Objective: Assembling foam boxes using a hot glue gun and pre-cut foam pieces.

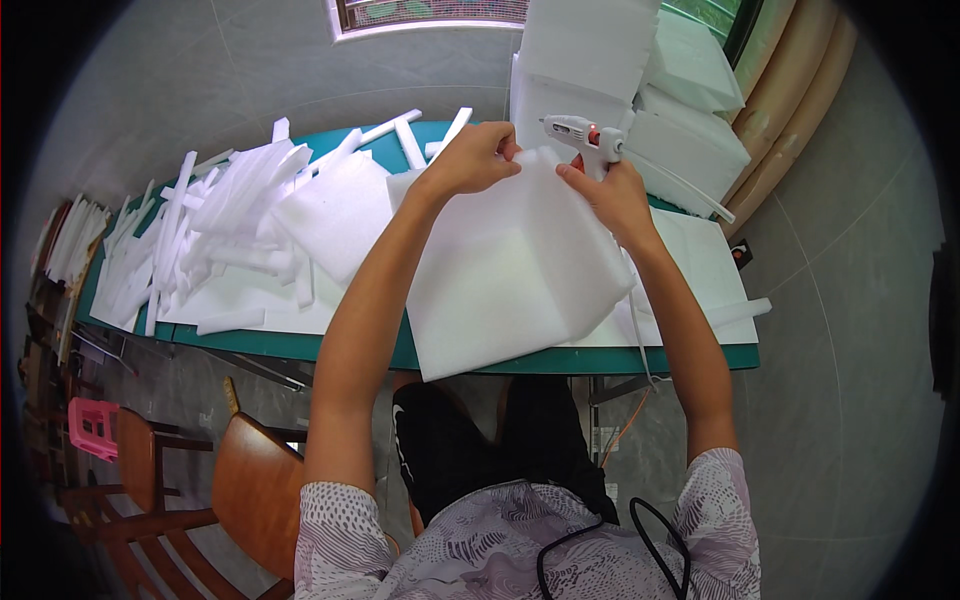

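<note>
A white foam box (490, 300), made of thick sheets that meet at angles, stands tilted in front of me at the table's front edge. At its upper edge my left hand (472, 160) is closed, thumb and curled fingers pinching the foam. My right hand (615, 200) grips a white and orange glue gun (585, 133) above the box's upper right corner, with a small red light showing on it. The gun's nozzle points left, and the thumb of that hand lies by the foam edge. The foam partly hides the gun's trigger side.
Foam strips and offcuts (235, 215) heap on the left of the green table (405, 350). Large foam blocks (690, 135) stack at the back right, beside brown rolls (800, 80). A cord (637, 335) hangs at the front edge. Wooden chairs (255, 485) stand at lower left.
</note>
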`<control>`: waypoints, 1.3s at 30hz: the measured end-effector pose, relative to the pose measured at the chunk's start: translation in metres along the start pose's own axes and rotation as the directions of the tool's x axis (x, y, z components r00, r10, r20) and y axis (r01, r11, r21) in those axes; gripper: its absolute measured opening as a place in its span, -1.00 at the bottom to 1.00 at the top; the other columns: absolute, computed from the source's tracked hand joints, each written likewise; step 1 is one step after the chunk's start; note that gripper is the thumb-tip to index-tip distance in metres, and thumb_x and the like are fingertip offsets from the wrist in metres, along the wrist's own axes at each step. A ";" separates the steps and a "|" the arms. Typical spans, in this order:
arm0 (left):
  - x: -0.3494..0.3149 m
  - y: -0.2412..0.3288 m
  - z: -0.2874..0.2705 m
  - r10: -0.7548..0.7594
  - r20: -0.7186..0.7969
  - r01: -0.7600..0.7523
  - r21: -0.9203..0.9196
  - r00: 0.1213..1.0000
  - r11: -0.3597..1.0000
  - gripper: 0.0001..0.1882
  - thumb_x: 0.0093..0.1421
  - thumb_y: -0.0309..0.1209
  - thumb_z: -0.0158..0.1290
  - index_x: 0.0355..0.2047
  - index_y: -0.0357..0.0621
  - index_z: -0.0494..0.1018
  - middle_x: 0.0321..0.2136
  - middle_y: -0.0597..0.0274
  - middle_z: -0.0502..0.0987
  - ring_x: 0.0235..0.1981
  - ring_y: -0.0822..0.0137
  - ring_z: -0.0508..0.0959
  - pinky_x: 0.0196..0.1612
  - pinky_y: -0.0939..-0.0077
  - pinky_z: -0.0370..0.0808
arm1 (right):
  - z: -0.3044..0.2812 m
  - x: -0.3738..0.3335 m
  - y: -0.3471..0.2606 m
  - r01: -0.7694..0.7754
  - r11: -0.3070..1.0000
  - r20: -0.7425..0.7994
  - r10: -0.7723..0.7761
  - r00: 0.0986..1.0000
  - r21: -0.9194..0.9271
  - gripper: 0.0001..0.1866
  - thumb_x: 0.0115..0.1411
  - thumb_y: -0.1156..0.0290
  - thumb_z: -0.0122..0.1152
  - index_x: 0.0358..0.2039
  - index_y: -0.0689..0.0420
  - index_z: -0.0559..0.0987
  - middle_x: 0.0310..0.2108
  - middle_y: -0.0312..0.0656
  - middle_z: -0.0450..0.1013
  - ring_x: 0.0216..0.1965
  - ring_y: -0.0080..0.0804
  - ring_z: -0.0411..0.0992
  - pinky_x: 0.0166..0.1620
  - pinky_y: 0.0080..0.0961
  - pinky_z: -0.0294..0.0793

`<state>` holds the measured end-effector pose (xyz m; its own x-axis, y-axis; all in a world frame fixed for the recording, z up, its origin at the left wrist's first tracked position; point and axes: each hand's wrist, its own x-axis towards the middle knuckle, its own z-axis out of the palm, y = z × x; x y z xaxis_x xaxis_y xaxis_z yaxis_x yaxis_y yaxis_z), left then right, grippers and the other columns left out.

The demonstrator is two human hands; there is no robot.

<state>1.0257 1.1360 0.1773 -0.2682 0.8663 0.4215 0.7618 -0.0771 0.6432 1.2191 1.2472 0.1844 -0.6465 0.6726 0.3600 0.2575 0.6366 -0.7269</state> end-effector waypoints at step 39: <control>0.001 0.005 -0.003 0.048 0.011 -0.049 0.114 0.999 0.992 -0.77 0.04 -0.47 0.18 -0.32 -0.24 0.39 -0.35 0.00 0.55 -0.30 0.07 0.54 -0.23 0.33 0.45 | 0.003 0.000 0.002 -0.123 0.974 -0.008 0.127 0.992 0.189 -0.57 0.02 0.07 0.38 -0.36 0.19 0.53 -0.48 -0.24 0.45 -0.46 -0.51 0.42 -0.38 -0.56 0.37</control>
<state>1.0281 1.1348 0.1826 -0.2248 0.8668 0.4451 0.8364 -0.0626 0.5445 1.2179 1.2472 0.1815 -0.6027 0.7511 0.2696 0.1948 0.4661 -0.8630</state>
